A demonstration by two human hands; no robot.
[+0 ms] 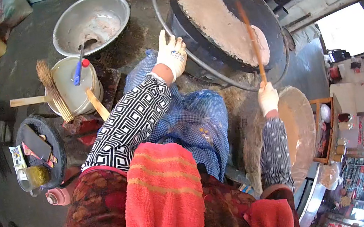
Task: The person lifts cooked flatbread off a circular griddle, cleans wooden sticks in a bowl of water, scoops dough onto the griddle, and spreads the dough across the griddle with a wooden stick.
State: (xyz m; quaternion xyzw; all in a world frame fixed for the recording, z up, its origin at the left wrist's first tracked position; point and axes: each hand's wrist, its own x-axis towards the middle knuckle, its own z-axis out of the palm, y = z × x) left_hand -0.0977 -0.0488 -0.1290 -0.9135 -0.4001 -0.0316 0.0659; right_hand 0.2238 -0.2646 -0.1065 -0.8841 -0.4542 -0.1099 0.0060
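Note:
My right hand (267, 98), in a pale glove, is wrapped round the end of a long wooden batter spreader (253, 46). The spreader reaches across a round black griddle (236, 1). Pinkish-beige batter (207, 8) covers much of the griddle in a thin layer, and a dark curved patch shows bare beside the spreader. A metal ring (210, 68) runs round the griddle. My left hand (171, 55), also gloved and smudged, lies at the ring's near left side with fingers stretched and apart. It seems to touch the ring; nothing shows in its grasp.
At left stand a steel basin (60, 30) with batter residue and a ladle, and a bucket (98, 86) bearing a brush (53, 89) and a blue-handled tool (77, 74). A phone (36, 143) rests on a dark round stand. A large beige round tub (302, 127) is at right.

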